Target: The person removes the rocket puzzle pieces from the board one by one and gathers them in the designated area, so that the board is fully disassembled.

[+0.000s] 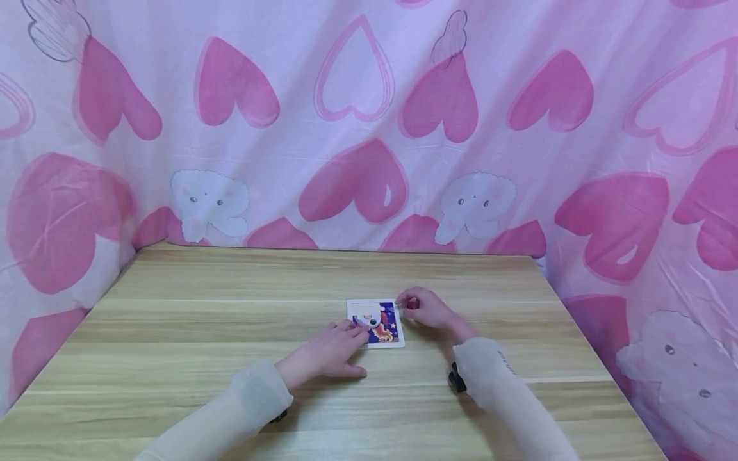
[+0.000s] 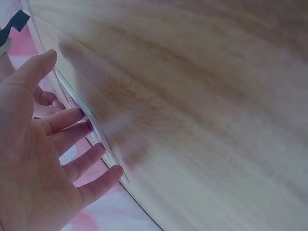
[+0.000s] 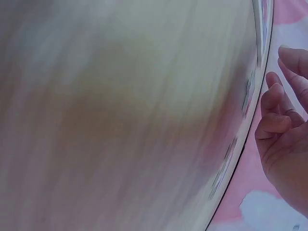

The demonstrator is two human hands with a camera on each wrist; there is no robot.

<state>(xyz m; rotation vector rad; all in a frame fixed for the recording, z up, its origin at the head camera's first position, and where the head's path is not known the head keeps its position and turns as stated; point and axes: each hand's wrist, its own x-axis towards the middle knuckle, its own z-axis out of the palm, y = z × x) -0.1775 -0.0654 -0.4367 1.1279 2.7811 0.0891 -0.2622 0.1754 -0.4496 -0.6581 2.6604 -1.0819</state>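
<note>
A flat square picture board (image 1: 387, 344) with a white border lies on the table. It shows a cartoon figure on a purple starry ground, and its upper left part looks pale. My left hand (image 1: 337, 351) reaches over its left side, fingertips touching it and thumb spread away. In the left wrist view those fingers (image 2: 72, 144) are loosely extended at the board's edge (image 2: 103, 134), seen nearly side-on. My right hand (image 1: 428, 308) hovers at the upper right corner, fingers bent. In the right wrist view this hand (image 3: 286, 125) shows nothing between its fingers.
Wood-grained table (image 1: 202, 301) spreads around both hands. A pink curtain (image 1: 357, 77) with hearts hangs behind it and at the sides. In the right wrist view, thin flat pieces (image 3: 224, 168) lie near the table's edge, too slanted to identify.
</note>
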